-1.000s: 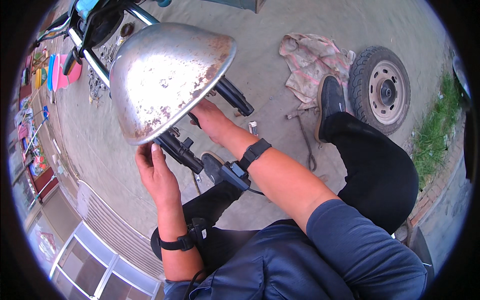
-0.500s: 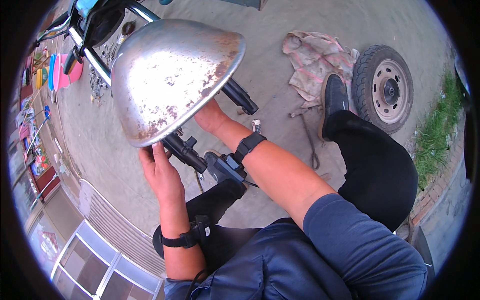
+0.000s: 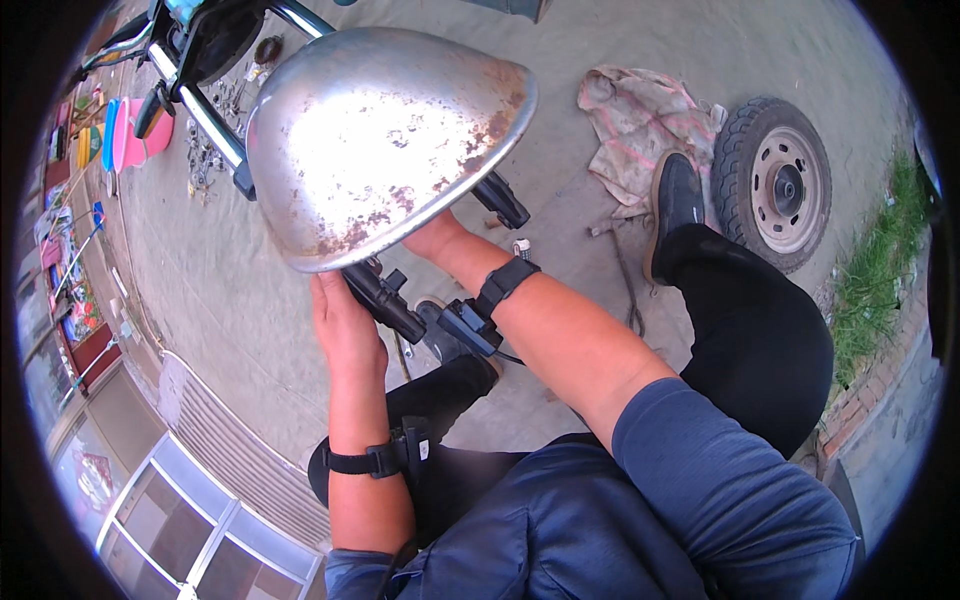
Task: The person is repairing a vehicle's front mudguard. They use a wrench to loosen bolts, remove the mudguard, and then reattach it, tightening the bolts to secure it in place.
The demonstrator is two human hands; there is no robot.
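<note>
A rusty, worn chrome mudguard (image 3: 370, 150) fills the space ahead of me, domed side up, between the black-ended fork legs (image 3: 385, 300) of a motorcycle front end. My left hand (image 3: 345, 325) grips the mudguard's near left rim, its fingertips tucked out of sight beneath it. Under the right part of the rim reaches my right hand (image 3: 437, 236); its fingers are hidden behind the metal. One chrome fork tube (image 3: 210, 125) runs up and left to the handlebar area. Both of my wrists wear black straps with small boxes.
At the right, a spoked-style steel wheel with tyre (image 3: 773, 185) stands by my right shoe, next to a crumpled, stained cloth (image 3: 645, 130). A dark metal rod (image 3: 628, 275) lies nearby. Loose small parts (image 3: 205, 150) are scattered at far left, before a pink basin (image 3: 140, 140).
The mudguard has shifted right and slightly away, and my left hand has moved along with it. More of the left fingers is now hidden under the rim. My right hand stays beneath.
</note>
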